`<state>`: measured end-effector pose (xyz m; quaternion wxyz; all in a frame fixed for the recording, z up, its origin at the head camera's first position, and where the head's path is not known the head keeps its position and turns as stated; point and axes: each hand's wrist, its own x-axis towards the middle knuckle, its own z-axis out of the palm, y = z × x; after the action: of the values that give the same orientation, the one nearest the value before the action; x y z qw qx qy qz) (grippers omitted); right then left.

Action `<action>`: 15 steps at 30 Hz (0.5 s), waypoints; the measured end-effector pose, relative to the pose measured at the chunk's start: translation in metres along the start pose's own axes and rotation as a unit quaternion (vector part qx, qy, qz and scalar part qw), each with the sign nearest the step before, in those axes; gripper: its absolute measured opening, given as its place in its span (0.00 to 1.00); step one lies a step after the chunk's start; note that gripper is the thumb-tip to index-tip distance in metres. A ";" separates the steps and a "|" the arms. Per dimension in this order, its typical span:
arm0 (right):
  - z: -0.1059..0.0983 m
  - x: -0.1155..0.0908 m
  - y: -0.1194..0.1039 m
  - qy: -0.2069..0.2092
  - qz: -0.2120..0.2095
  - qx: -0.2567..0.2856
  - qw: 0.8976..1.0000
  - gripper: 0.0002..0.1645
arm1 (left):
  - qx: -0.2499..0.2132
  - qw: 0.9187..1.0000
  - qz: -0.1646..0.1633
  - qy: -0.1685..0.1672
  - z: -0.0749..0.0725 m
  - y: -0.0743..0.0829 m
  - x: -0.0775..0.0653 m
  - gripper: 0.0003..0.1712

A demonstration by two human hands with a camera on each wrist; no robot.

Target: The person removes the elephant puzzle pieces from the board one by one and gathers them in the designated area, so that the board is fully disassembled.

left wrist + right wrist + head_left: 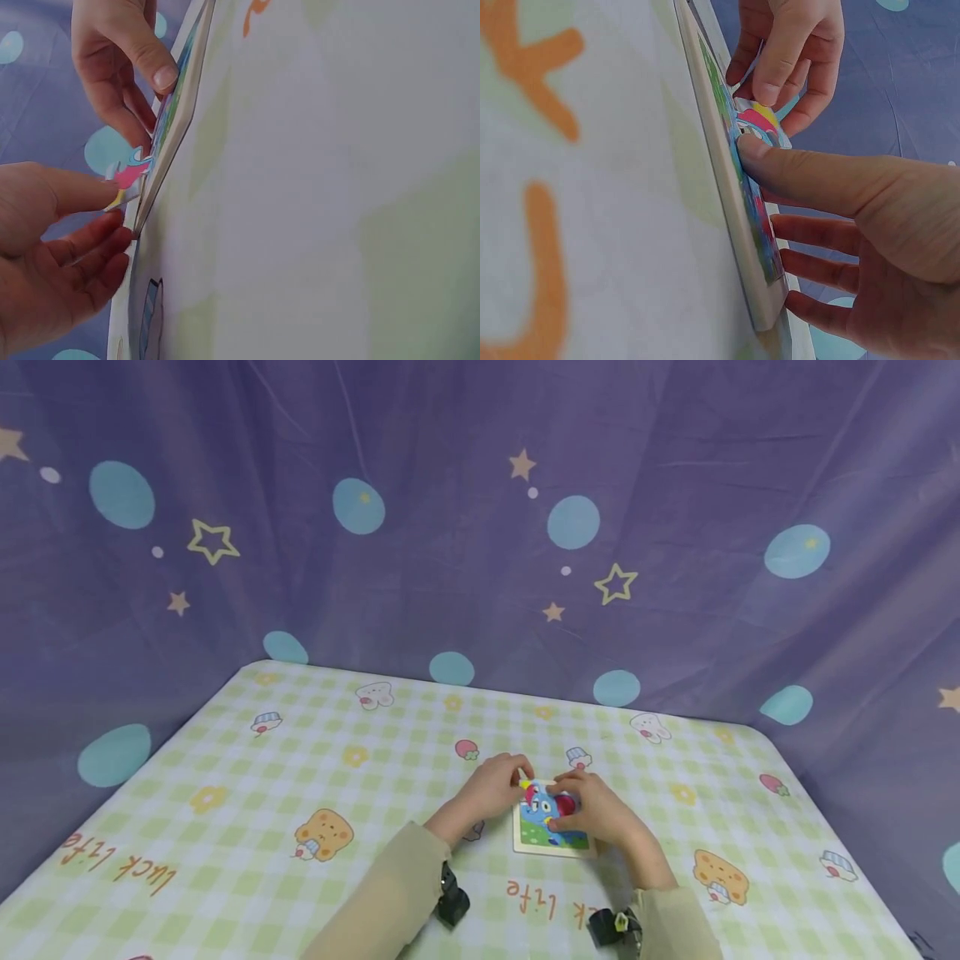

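Observation:
A small wooden jigsaw puzzle [552,842] lies on the table, its picture a blue cartoon animal on green ground inside a pale frame. At its upper left corner my left hand [495,789] pinches a puzzle piece [759,118] with yellow and pink-red on it. That piece stands tilted up from the board in both wrist views. My right hand [600,810] holds the puzzle, thumb on the picture and other fingers at the far and right edges. The right fingertips are partly hidden in the head view.
A green-and-white checked tablecloth [247,768] printed with bears, flowers and strawberries covers the table. Behind it hangs a purple curtain [450,577] with stars and blue ovals. Dark wrist cameras [452,897] sit at both sleeve cuffs.

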<state>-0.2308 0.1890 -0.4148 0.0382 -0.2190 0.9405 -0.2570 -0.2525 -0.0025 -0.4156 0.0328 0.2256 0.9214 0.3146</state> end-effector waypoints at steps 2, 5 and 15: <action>0.000 0.000 0.000 -0.001 -0.002 0.000 1.000 0.29 | -0.002 1.000 0.000 0.009 0.000 -0.001 0.000 0.09; 0.001 0.001 0.000 0.000 -0.005 0.001 1.000 0.29 | -0.006 1.000 -0.003 0.021 0.000 -0.001 0.000 0.07; 0.001 0.000 0.000 -0.001 0.009 -0.003 1.000 0.29 | -0.051 0.998 -0.017 0.017 0.000 -0.004 0.001 0.07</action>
<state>-0.2303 0.1889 -0.4157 0.0411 -0.2114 0.9431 -0.2533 -0.2550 -0.0045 -0.4180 0.0340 0.2022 0.9085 0.3641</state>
